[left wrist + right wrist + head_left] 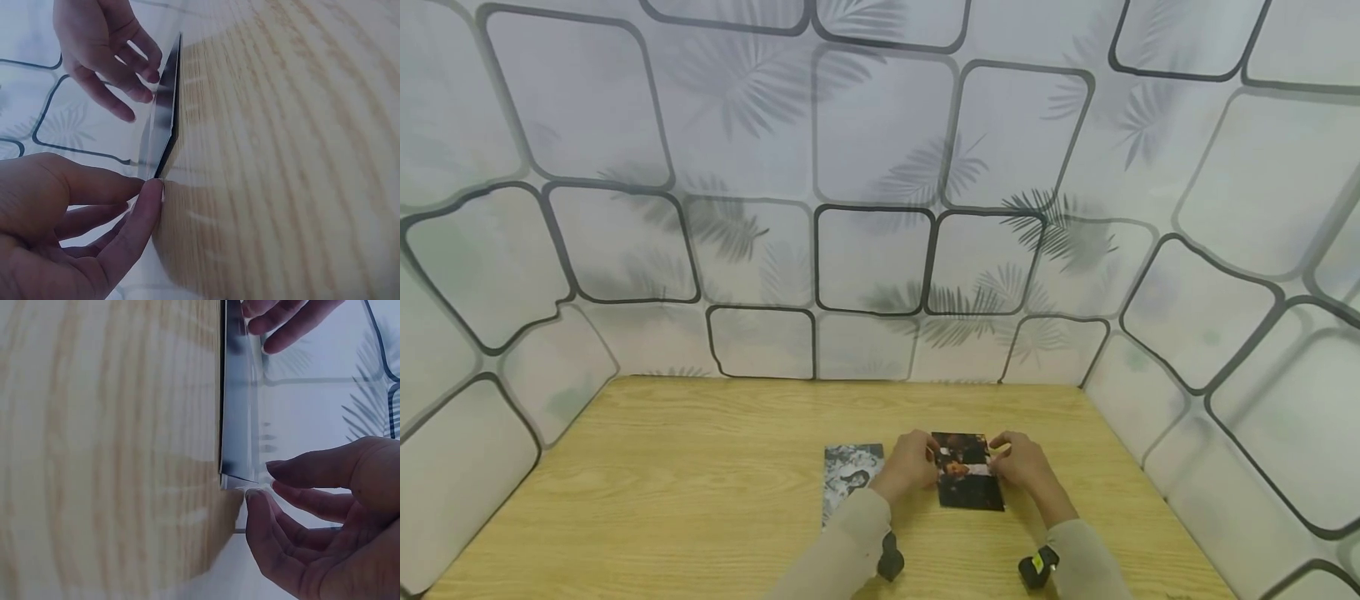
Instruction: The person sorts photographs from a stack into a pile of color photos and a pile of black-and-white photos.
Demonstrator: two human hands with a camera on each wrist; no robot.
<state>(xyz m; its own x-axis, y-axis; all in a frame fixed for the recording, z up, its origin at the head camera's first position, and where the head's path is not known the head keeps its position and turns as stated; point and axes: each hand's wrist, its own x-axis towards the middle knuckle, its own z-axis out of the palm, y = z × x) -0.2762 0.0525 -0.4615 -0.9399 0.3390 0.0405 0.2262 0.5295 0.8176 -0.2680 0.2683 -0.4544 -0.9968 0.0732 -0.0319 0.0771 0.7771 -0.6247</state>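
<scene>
A dark glossy picture card [966, 487] with orange and white patches lies on the table between both hands. My left hand [914, 460] is at its left side; in the left wrist view thumb and forefinger of the left hand [81, 225] pinch the edge of the card [167, 106]. My right hand [1021, 458] is at the right side. In the right wrist view the thumb and fingertips of the right hand [331, 519] stand apart close to the corner of the card [240, 412]; contact is hard to make out.
A grey, black-and-white picture card [850, 467] lies left of the dark one, partly hidden by my left forearm. Both rest on a light wood-grain table [662, 475]. Pale patterned walls [872, 258] enclose it at the back and sides. Black devices [1039, 568] sit at both wrists.
</scene>
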